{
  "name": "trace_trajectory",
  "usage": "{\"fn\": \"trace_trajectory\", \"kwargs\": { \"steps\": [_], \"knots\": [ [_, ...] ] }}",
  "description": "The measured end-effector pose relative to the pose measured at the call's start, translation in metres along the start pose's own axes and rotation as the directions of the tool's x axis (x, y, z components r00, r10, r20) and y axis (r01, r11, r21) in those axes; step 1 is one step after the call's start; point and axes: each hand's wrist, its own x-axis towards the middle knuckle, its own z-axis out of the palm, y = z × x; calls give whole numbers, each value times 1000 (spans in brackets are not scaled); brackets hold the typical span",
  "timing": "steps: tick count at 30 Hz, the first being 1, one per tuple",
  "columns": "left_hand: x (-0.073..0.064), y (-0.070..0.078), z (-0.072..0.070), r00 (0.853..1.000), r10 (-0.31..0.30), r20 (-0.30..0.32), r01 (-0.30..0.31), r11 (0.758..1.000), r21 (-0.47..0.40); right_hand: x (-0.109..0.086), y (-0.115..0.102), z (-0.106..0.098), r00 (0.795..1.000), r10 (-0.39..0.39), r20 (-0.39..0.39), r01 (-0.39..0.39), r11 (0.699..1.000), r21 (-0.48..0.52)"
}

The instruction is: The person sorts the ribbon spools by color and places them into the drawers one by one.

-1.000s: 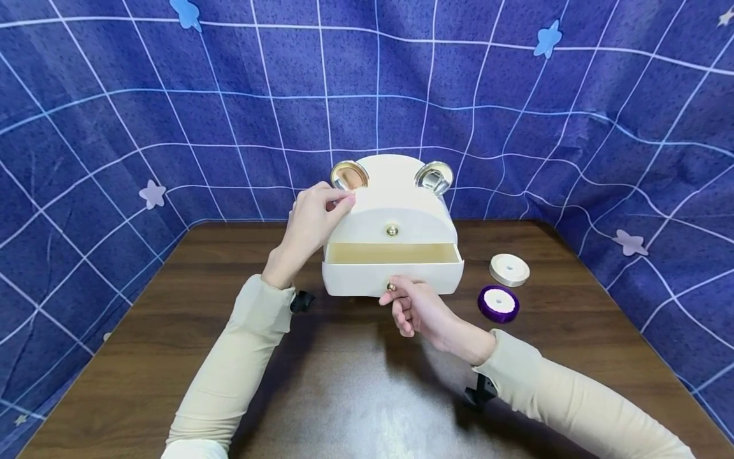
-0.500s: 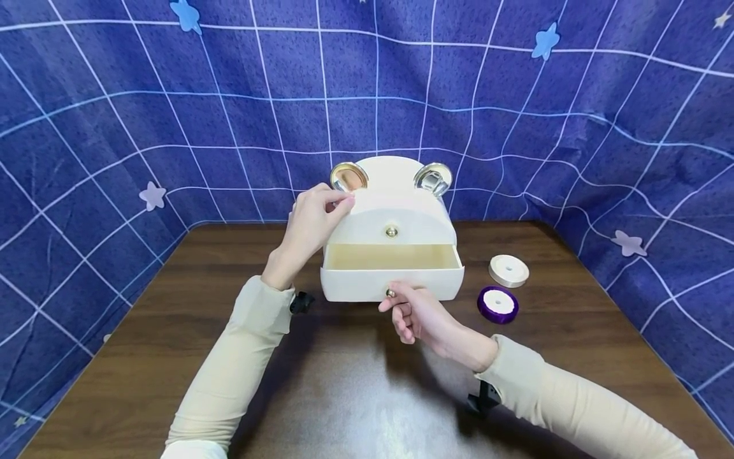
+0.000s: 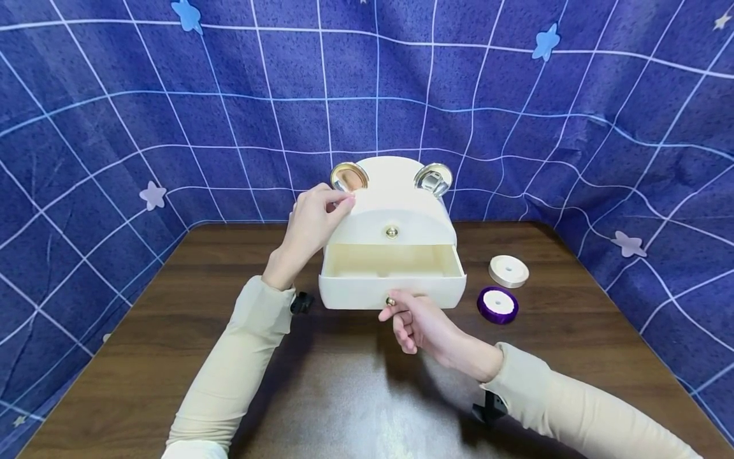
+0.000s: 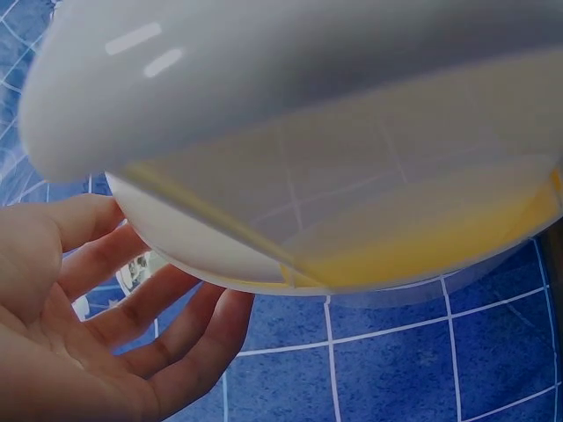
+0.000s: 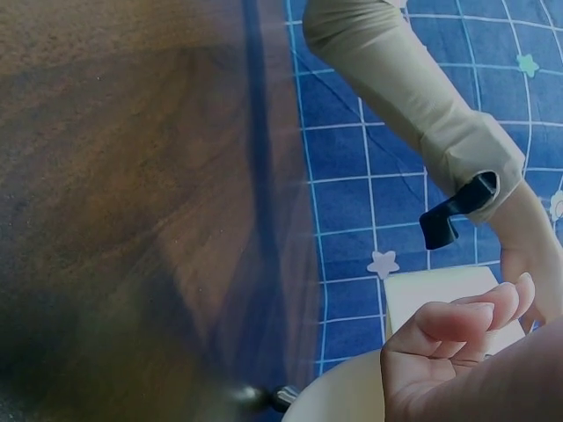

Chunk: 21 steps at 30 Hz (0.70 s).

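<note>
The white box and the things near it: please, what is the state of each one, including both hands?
Lower drawer: partly open
Upper drawer: appears closed
Lower knob: held by the right hand's fingers
Right hand: gripping the lower knob
Left hand: fingers touching the box at its left edge
Cream ribbon roll: wound, lying flat
Purple ribbon roll: wound, lying flat

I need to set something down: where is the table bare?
Between the left sleeve and right sleeve, in front of the drawer; left of the left sleeve; and between the purple spool, right sleeve and table edge. Crowded: the box, with the left grip at its side and the right grip on the knob.
</note>
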Motion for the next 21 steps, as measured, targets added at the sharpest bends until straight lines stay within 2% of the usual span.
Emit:
{"fn": "trace_trajectory", "kwargs": {
  "steps": [21],
  "knots": [
    [0, 0, 0, 1000, -3, 4, 3, 1000, 5, -12, 5, 1, 998, -15, 57, 14, 1000, 25]
  ]
}}
